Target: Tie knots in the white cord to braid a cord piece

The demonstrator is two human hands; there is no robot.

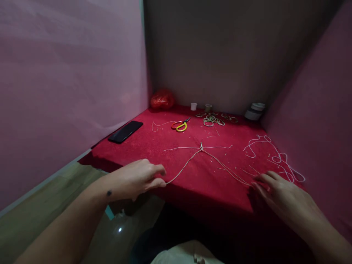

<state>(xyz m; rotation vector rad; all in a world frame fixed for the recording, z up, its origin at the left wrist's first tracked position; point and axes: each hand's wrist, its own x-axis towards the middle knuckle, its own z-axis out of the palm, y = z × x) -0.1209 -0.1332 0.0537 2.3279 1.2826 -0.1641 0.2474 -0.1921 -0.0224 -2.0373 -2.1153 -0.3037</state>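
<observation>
Along the front of the red cloth (pixel 154 145), I've got a thin tan cord (pixel 202 149) strung btwn the hands in a wide inverted V, its small knot (pixel 201 145) at the peak, approx. mid-table. L hand (pixel 139 176) is half curled, thumb & forefinger w/ a slim gap, cord end at the thumb tip; can't tell if it's gripped. R hand (pixel 282 192) has its fingertips drawn tog. on the other end, where the strands run double. Two wispy threads (pixel 180 148) stick out sideways from the knot. Cloth looks matte & slightly mottled, dotted w/ short pale bits (pixel 211 160). Behind: scissors (pixel 182 125) w/ rounded red & yellow handles, tangled beady loops (pixel 212 119), two squat spools (pixel 194 106), a shiny crinkled red bag (pixel 162 99). Glossy flat phone (pixel 125 132) lies near the L edge; soft white string (pixel 277 158) loops by the R wall (pixel 316 121). Most room I see is the cloth btwn the hands, under the V; L hand is right at the front edge, w/ floor (pixel 49 205) below L, & R hand is fairly near the wall side.
</observation>
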